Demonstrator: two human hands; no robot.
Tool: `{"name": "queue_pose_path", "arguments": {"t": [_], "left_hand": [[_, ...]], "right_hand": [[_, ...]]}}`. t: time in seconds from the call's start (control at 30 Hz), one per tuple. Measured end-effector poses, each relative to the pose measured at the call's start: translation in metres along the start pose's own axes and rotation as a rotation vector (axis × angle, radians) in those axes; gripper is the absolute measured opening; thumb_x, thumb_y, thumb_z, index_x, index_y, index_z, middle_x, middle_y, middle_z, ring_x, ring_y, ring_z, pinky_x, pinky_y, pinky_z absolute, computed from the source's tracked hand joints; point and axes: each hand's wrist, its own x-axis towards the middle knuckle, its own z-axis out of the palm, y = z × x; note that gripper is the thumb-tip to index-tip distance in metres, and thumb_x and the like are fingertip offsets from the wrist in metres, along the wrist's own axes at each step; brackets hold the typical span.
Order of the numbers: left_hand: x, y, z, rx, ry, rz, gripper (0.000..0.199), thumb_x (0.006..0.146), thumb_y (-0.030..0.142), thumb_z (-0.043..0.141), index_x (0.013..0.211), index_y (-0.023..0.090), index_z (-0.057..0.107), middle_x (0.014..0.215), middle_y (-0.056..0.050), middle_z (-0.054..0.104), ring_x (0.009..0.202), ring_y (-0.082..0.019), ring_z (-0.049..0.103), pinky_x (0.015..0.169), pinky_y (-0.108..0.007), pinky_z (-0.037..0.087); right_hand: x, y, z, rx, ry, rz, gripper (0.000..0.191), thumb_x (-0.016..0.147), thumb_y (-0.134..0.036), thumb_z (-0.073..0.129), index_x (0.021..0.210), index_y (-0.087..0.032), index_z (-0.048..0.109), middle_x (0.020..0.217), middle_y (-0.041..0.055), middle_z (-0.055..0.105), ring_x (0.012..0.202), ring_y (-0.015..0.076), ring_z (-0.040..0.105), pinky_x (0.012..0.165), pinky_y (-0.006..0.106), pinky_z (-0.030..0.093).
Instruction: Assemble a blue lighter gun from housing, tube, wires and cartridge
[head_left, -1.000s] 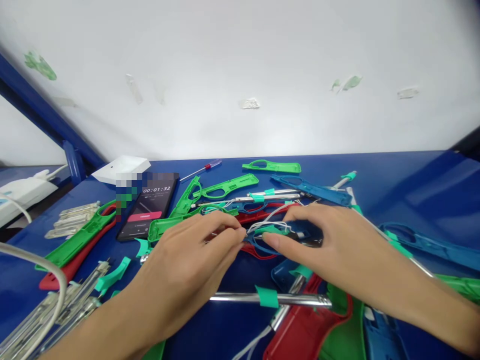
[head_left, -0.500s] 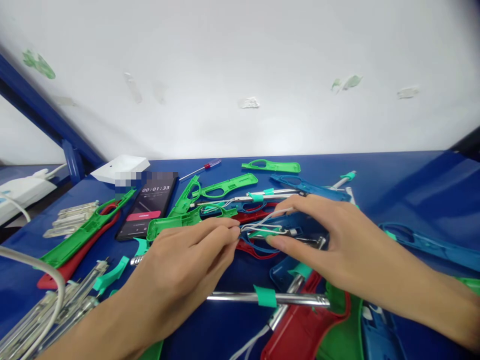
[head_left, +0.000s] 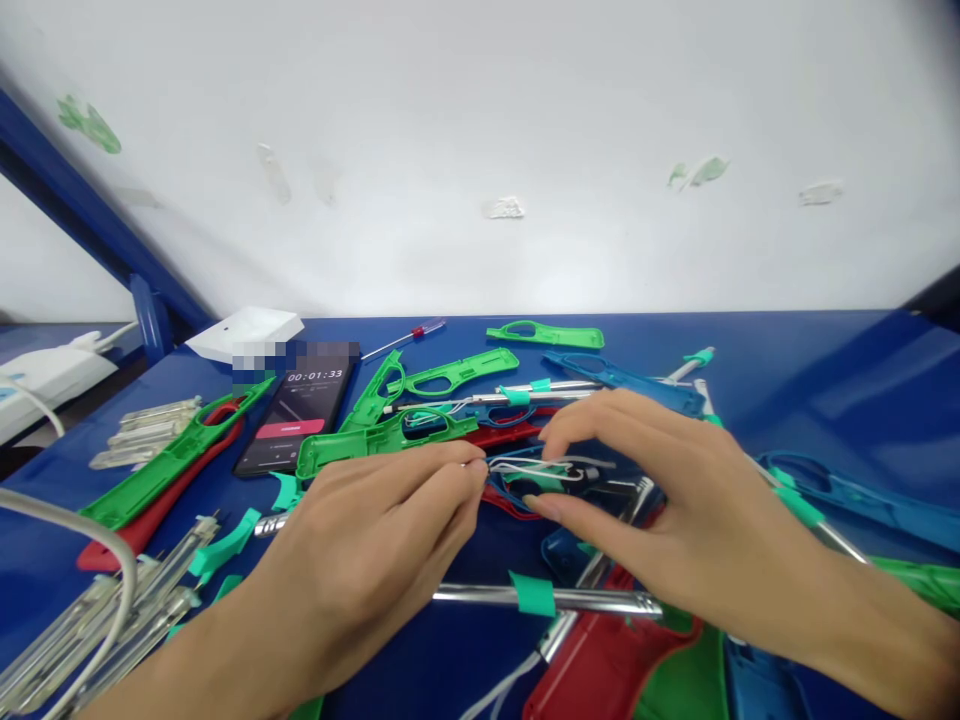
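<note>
Thin white wires (head_left: 529, 467) run in a bundle across the middle of the view. My left hand (head_left: 386, 520) pinches their left end between thumb and fingertips. Around their right part my right hand (head_left: 660, 480) is open, thumb and forefinger apart, not gripping them. Behind the wires lie a blue plastic handle half and red plastic pieces, partly covered by my hands. Below, a shiny metal tube (head_left: 585, 598) carries a strip of green tape (head_left: 532, 594). A red handle shell (head_left: 592, 665) lies under the right hand's side.
Green handle shells (head_left: 457, 372) and a screwdriver (head_left: 405, 338) lie toward the wall. At left are a phone (head_left: 300, 410) showing a timer, a white box (head_left: 244, 335), clear tube-like parts (head_left: 146, 435) and a grey cable (head_left: 120, 560). A blue shell (head_left: 877, 505) lies at right.
My right thumb and forefinger have come off the wires and spread apart. The wires now lie lower and straighter. My left hand keeps its pinch, nearly in place.
</note>
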Motion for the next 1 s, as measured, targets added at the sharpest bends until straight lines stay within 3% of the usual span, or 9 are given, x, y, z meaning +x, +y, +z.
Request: {"name": "queue_pose_path", "arguments": {"t": [0.27, 0.47, 0.63, 0.8, 1.0], "left_hand": [[0.0009, 0.0024, -0.0004, -0.024, -0.009, 0.028, 0.011, 0.114, 0.012, 0.058, 0.111, 0.022, 0.061, 0.108, 0.001, 0.083, 0.094, -0.013, 0.084, 0.091, -0.023, 0.07], [-0.0009, 0.0021, 0.0015, -0.039, -0.034, 0.021, 0.011, 0.116, 0.014, 0.056, 0.118, 0.021, 0.063, 0.115, 0.0, 0.085, 0.103, -0.013, 0.085, 0.098, -0.022, 0.07], [-0.002, 0.0044, 0.0018, -0.042, -0.053, 0.006, 0.012, 0.117, 0.013, 0.055, 0.121, 0.02, 0.064, 0.118, 0.0, 0.085, 0.106, -0.013, 0.084, 0.102, -0.022, 0.068], [-0.0031, 0.0018, 0.0015, -0.034, -0.031, 0.017, 0.01, 0.115, 0.014, 0.058, 0.118, 0.021, 0.064, 0.116, 0.001, 0.086, 0.102, -0.013, 0.085, 0.098, -0.023, 0.07], [-0.0025, 0.0036, 0.0022, -0.01, -0.01, 0.015, 0.011, 0.112, 0.012, 0.064, 0.116, 0.021, 0.066, 0.117, 0.002, 0.086, 0.1, -0.013, 0.085, 0.095, -0.022, 0.07]], "right_hand": [[-0.0004, -0.0036, 0.0027, -0.015, 0.022, 0.003, 0.006, 0.106, -0.025, 0.069, 0.106, -0.029, 0.072, 0.107, -0.0046, 0.082, 0.099, 0.0161, 0.076, 0.085, 0.032, 0.055], [0.0014, -0.0044, 0.0055, -0.046, 0.023, -0.027, 0.007, 0.103, -0.022, 0.065, 0.101, -0.025, 0.072, 0.101, -0.0008, 0.083, 0.094, 0.0188, 0.076, 0.083, 0.037, 0.058], [0.0011, -0.0082, 0.001, -0.012, 0.035, 0.035, 0.007, 0.099, -0.022, 0.065, 0.097, -0.027, 0.071, 0.099, -0.0015, 0.083, 0.087, 0.0184, 0.076, 0.076, 0.034, 0.059], [-0.0001, -0.0091, -0.002, 0.012, 0.047, 0.085, 0.007, 0.099, -0.025, 0.068, 0.097, -0.029, 0.074, 0.097, -0.0038, 0.086, 0.08, 0.0176, 0.079, 0.071, 0.033, 0.059], [-0.0003, -0.0069, 0.0006, -0.043, 0.014, 0.078, 0.011, 0.1, -0.025, 0.066, 0.1, -0.028, 0.077, 0.101, -0.003, 0.086, 0.086, 0.0188, 0.08, 0.076, 0.034, 0.062]]}}
